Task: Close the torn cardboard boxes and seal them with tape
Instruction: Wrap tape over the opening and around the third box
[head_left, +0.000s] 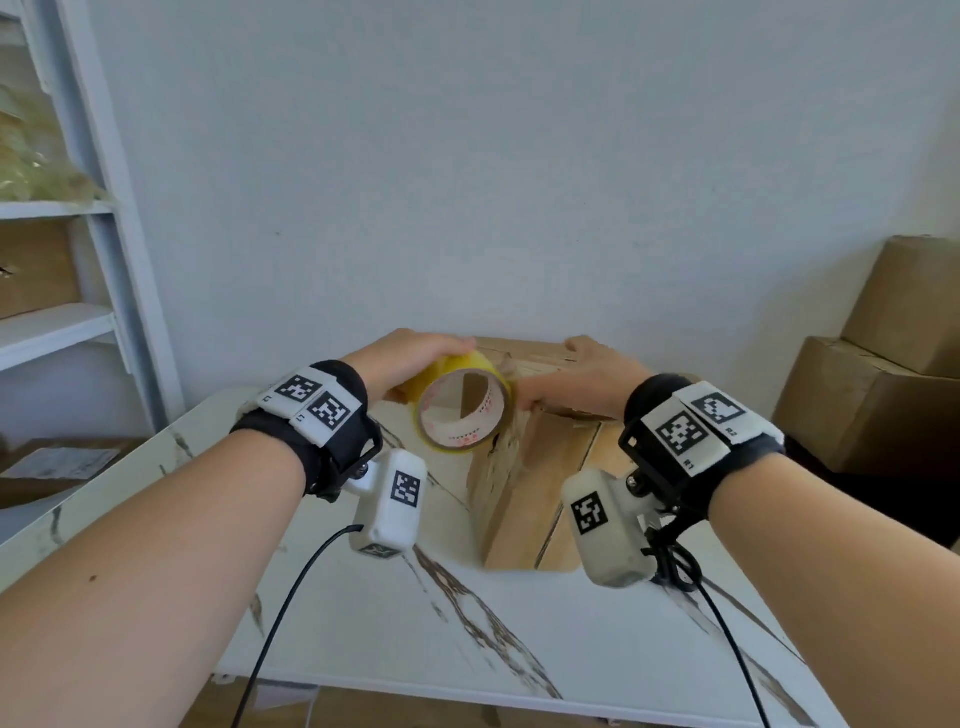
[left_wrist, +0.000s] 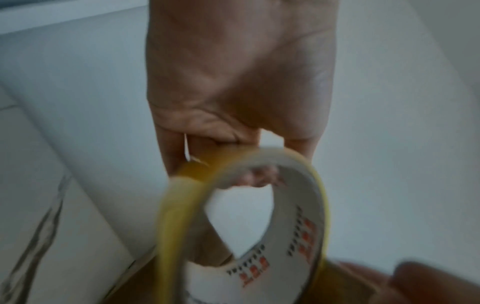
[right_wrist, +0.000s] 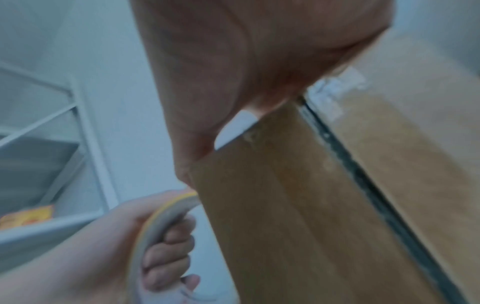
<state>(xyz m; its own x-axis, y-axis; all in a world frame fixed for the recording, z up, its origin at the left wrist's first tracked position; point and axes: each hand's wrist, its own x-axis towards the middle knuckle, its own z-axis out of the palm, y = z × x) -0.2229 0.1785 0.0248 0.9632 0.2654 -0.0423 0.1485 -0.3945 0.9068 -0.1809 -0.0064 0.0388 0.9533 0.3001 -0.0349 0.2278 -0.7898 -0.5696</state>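
1. My left hand (head_left: 410, 358) grips the yellow roll of tape (head_left: 464, 402), fingers curled through its core, just left of the box (head_left: 530, 467).
2. My right hand (head_left: 582, 376) lies on the box's top near its left edge; fingers look fairly straight, though the blur makes that uncertain.
3. The box stands on the marble table (head_left: 519, 639), at the far side by the wall.
4. More boxes (head_left: 883, 374) are stacked at the right.

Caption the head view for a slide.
Left hand grips yellow tape roll beside brown cardboard box; right hand rests on top.
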